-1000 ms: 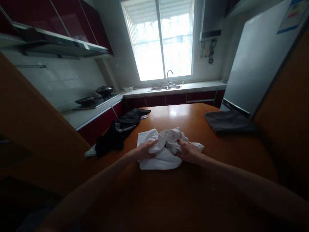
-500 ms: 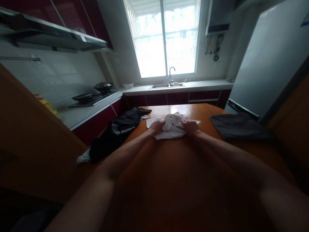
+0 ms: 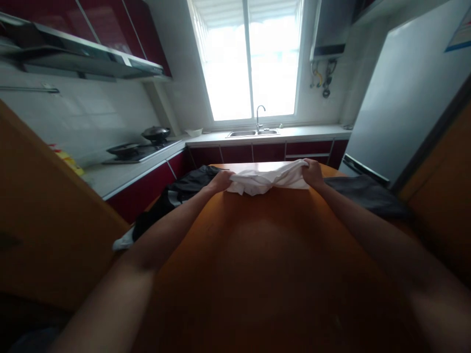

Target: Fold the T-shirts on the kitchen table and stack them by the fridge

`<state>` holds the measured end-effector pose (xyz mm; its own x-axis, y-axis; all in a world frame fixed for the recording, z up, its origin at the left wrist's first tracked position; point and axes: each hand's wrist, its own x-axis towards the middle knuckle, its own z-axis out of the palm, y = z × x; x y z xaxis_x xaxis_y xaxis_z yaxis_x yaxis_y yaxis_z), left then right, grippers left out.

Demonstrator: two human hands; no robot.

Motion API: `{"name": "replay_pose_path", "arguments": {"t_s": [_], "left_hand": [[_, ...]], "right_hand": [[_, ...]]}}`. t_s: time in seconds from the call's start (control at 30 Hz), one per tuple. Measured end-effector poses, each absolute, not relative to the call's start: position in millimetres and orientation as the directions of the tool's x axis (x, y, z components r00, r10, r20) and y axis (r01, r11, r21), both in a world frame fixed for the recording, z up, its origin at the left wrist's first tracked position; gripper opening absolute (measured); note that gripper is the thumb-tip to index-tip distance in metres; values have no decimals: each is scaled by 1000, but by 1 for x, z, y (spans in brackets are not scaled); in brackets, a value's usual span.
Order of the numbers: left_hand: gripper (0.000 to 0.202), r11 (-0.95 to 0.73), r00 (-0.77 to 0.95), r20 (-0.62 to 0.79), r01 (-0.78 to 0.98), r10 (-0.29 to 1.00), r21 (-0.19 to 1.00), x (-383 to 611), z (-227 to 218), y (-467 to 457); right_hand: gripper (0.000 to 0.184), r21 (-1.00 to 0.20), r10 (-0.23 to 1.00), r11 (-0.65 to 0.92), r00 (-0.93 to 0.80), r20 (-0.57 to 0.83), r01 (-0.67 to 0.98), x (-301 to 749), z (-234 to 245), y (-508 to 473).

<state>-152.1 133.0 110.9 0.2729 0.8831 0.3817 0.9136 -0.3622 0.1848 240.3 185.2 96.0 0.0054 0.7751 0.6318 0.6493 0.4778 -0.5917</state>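
Stretched between my two hands is a white cloth (image 3: 270, 180), bunched and slightly twisted, over the far part of the wooden table (image 3: 253, 240). Its exact kind cannot be made out. My left hand (image 3: 222, 181) grips its left end, fingers closed. At the right end, my right hand (image 3: 312, 173) is closed on the cloth and sits a little higher. Part of the cloth hangs in loose folds near the left hand. Dark clothing (image 3: 184, 189) with a light stripe lies left of my left hand, partly behind my forearm.
A folded dark grey cloth (image 3: 364, 193) lies at the table's right side. Beyond the table are a counter with a sink (image 3: 243, 133) and tap (image 3: 259, 116). Pans (image 3: 156, 133) stand on the stove at left; a fridge (image 3: 397, 93) stands at right.
My hands have moved apart, the left to the left and the right to the right and up. The white cloth, crumpled in a heap before, is now drawn out between them.
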Motion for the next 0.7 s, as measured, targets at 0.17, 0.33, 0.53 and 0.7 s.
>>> {"name": "replay_pose_path", "arguments": {"t_s": [0.17, 0.33, 0.53, 0.7], "left_hand": [[30, -368, 263, 385, 901, 885, 231, -180, 139, 72], [29, -454, 368, 310, 845, 877, 282, -198, 152, -4], [44, -479, 427, 219, 812, 877, 333, -195, 113, -50], [86, -383, 364, 128, 818, 922, 429, -174, 71, -27]], "right_hand": [[26, -612, 755, 594, -99, 648, 522, 256, 100, 148], [27, -548, 710, 682, -259, 654, 484, 262, 109, 84], [32, -591, 755, 652, -483, 444, 476, 239, 77, 34], [43, -561, 810, 559, -547, 213, 610, 187, 43, 23]]}}
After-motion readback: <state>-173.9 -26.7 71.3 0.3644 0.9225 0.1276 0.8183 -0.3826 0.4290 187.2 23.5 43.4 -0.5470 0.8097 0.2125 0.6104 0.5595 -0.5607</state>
